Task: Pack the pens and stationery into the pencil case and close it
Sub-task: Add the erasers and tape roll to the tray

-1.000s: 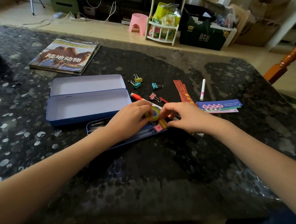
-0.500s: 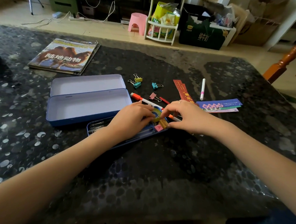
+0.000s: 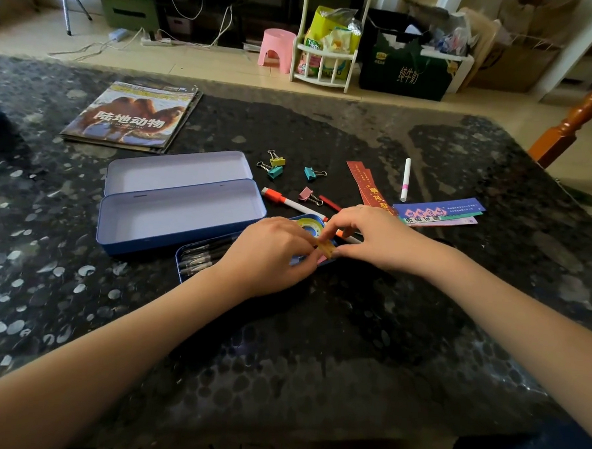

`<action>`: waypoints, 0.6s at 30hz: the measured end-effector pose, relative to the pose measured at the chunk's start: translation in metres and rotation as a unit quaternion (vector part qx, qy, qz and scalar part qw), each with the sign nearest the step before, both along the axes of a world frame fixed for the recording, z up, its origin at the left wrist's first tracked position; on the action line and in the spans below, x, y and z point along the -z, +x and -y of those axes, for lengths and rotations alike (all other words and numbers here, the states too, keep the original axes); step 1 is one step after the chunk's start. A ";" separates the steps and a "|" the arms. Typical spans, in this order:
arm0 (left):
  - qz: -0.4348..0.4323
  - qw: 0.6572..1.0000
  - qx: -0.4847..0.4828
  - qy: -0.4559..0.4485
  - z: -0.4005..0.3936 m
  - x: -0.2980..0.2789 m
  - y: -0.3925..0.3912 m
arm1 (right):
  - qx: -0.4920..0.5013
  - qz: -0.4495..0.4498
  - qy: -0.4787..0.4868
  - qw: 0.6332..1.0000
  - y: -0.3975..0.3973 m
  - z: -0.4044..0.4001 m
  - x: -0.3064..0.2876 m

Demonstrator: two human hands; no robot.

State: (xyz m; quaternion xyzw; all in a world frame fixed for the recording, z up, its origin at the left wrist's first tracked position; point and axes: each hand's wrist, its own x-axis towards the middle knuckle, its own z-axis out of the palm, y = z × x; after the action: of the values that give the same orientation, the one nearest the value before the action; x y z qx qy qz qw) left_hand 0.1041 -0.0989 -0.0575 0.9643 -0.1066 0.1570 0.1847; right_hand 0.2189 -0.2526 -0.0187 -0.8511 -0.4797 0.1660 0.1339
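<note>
Hands meet over the tray (image 3: 197, 253)'s right end: the left hand (image 3: 272, 254) and right hand (image 3: 372, 238) both pinch a small yellow piece (image 3: 326, 248) beside the tape roll (image 3: 309, 225). Best to seat it flat in the corner, clear of the pens (image 3: 200, 258), so the tray still nests in the open case (image 3: 182, 215). Clips (image 3: 277, 161) and markers (image 3: 405, 178) wait on the table (image 3: 315, 345).
</note>
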 end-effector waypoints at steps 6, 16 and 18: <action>-0.103 0.993 -0.061 -0.015 -0.019 0.002 0.012 | 0.002 -0.006 0.000 1.000 0.002 -0.001 0.002; -0.093 0.993 -0.058 -0.049 -0.028 -0.003 0.004 | -0.008 0.045 0.004 0.999 0.010 -0.004 0.015; -0.123 0.992 -0.031 -0.020 -0.028 -0.002 0.001 | -0.025 0.092 -0.033 0.995 0.009 -0.003 0.020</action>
State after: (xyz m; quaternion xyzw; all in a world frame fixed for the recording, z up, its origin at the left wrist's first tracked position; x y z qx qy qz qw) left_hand 0.1052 -0.0712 -0.0553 0.9752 -0.0498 0.0449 0.2110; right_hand 0.2278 -0.2491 -0.0385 -0.8546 -0.5051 0.1062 0.0567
